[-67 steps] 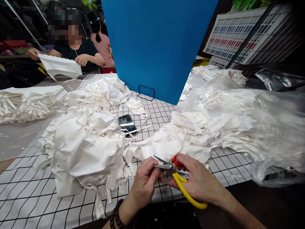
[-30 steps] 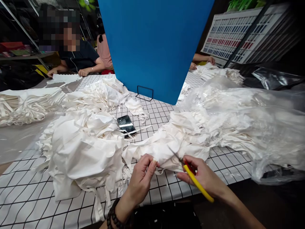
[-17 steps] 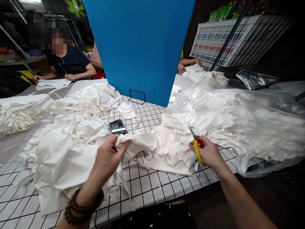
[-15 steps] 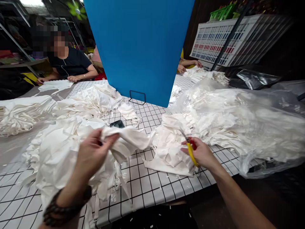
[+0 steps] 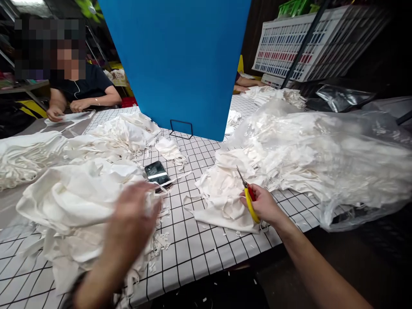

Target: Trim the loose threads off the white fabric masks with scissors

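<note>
Gridded table (image 5: 193,253), scissors (image 5: 246,195) (right hand (image 5: 262,205))

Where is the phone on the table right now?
The phone lies face-up on the gridded table, centre-left, between two white cloth piles, just beyond the blurred left hand.
</note>
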### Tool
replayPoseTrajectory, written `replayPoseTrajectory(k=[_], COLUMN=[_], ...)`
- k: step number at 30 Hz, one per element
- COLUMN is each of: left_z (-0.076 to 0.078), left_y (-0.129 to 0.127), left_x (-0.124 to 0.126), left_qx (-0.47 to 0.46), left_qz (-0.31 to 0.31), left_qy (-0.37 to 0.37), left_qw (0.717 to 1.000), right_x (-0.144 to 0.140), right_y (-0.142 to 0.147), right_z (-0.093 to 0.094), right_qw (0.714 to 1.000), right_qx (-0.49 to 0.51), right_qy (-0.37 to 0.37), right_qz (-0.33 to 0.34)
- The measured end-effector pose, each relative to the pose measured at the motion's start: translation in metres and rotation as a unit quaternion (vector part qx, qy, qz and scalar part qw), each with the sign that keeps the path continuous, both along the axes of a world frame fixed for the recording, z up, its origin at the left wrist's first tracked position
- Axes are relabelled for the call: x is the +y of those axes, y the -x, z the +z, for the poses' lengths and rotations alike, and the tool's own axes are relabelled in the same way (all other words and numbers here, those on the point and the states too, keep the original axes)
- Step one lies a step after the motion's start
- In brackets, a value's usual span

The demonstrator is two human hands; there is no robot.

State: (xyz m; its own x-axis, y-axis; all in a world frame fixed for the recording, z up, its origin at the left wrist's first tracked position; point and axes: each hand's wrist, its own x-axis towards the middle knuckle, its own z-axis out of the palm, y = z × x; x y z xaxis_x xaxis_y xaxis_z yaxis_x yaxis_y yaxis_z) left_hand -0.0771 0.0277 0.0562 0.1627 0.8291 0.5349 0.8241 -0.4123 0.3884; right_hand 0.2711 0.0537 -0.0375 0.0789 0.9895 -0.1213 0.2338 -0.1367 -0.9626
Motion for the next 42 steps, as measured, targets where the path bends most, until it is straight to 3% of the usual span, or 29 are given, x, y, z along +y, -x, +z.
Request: replayPoseTrajectory(k=[2,4,6,9,14,18,21,23,26,28,31,34,37,42], left_z=[-0.034,-0.062,-0.081,-0.093,-0.09,-0.071,-0.053,-0.043,-0.037,-0.038,-0.042,-0.044,-0.045,-0.046], left_y=[-0.064,-0.112,-0.139,-0.149,-0.136,-0.118,-0.105,-0.1,-0.098,-0.101,-0.106,-0.111,-0.116,-0.121], left_x=[-0.009,-0.015,-0.013,0.001,0.015,0.001,-0.017,-0.028,-0.04,-0.044,-0.049,-0.055,-0.06,-0.069], left_qx=[0.018,0.045,0.07,0.07,0.04,-0.152,-0.325,-0.404,-0.484,-0.538,-0.604,-0.636,-0.644,-0.622], left_qz=[-0.157,-0.224,-0.217,-0.193,-0.216,-0.244,-0.253,-0.231,-0.185,-0.159,-0.131,-0.126,-0.11,-0.127], left_qy=[0.153,0.224,0.248,0.26,0.288,0.306,0.383,0.439,0.499,0.545,0.594,0.614,0.616,0.581], left_qw=[0.975,0.947,0.942,0.943,0.932,0.908,0.827,0.768,0.694,0.623,0.515,0.451,0.44,0.51], right_x=[-0.001,-0.002,-0.003,-0.004,-0.001,0.01,0.021,0.026,0.023,0.012,-0.016,-0.043,-0.055,-0.055], right_y=[0.002,0.004,0.006,0.006,-0.001,-0.01,-0.01,-0.003,0.011,0.018,0.022,0.024,0.028,0.036], right_z=[0.002,0.004,0.009,0.015,0.02,0.016,0.01,0.008,0.012,0.021,0.041,0.055,0.054,0.034], right_qw=[1.0,0.999,0.998,0.997,0.993,0.987,0.985,0.989,0.995,0.997,0.994,0.97,0.965,0.986], right_qx=[0.018,0.034,0.049,0.071,0.093,0.083,0.065,0.056,0.04,0.032,0.064,0.09,0.048,0.08], right_qy=[-0.002,-0.002,-0.001,0.003,-0.002,-0.027,-0.043,-0.045,-0.042,-0.047,-0.042,0.013,0.034,-0.019], right_qz=[-0.01,-0.018,-0.025,-0.032,-0.067,-0.132,-0.153,-0.13,-0.083,-0.052,0.078,0.225,0.255,0.147])
